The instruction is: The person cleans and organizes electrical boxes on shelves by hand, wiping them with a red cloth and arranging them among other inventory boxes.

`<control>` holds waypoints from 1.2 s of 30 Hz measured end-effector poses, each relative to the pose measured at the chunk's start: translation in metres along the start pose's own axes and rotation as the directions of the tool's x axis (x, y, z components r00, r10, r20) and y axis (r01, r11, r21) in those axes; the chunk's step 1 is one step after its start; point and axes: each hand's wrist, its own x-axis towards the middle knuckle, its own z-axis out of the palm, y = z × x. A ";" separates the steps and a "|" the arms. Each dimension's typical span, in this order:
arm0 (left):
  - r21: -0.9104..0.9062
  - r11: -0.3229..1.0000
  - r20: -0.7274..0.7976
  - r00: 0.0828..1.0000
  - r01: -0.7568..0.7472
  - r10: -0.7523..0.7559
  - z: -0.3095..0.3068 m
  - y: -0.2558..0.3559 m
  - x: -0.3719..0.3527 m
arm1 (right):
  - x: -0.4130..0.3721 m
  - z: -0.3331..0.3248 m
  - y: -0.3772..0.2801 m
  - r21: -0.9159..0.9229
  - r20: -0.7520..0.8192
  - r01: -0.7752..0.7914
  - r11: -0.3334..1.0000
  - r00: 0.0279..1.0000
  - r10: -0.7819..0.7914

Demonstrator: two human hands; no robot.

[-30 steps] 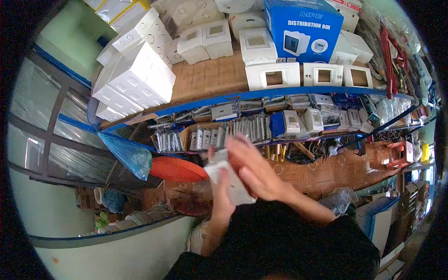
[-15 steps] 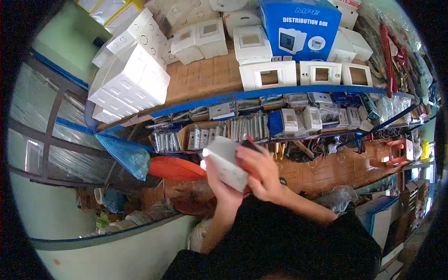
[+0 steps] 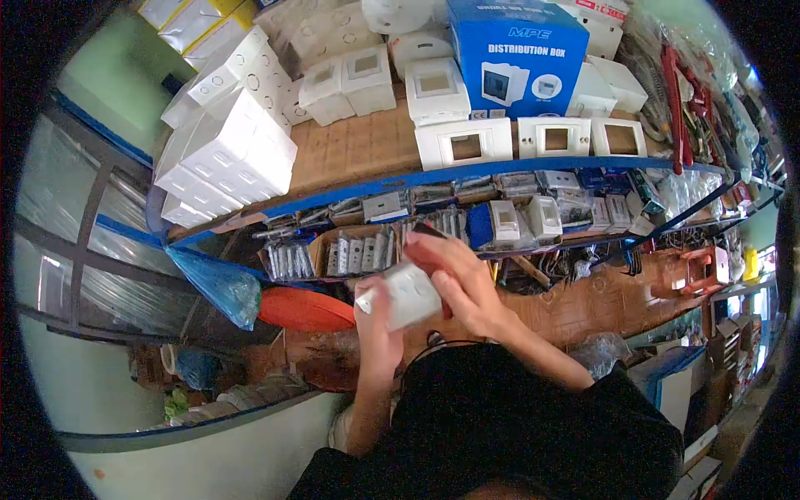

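Since the earlier frame, the smooth white box-shaped piece (image 3: 410, 298) has turned to sit more level, held up between both hands just beyond the black fabric top (image 3: 533, 417). The left hand (image 3: 377, 337) clasps its left end, thumb across the face, while the right hand (image 3: 468, 292) curls round a blurred dark-and-red piece (image 3: 429, 231) against its right side, how firmly one cannot tell; good handling seems to call for a steady left grip and light, even pressure from the right
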 end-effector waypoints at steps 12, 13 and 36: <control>0.021 0.995 0.212 0.972 0.094 -0.097 0.027 -0.001 -0.023 | 0.019 0.005 0.011 0.372 -0.030 -0.191 0.908 0.976 0.217; 0.004 0.991 0.235 0.963 0.132 -0.130 0.022 -0.002 -0.021 | 0.022 0.006 0.011 0.455 0.022 -0.216 0.864 0.972 0.232; -0.198 0.978 -0.174 0.980 0.065 -0.100 0.013 0.000 0.000 | -0.027 0.047 -0.011 -0.168 0.259 -0.009 0.986 0.964 0.053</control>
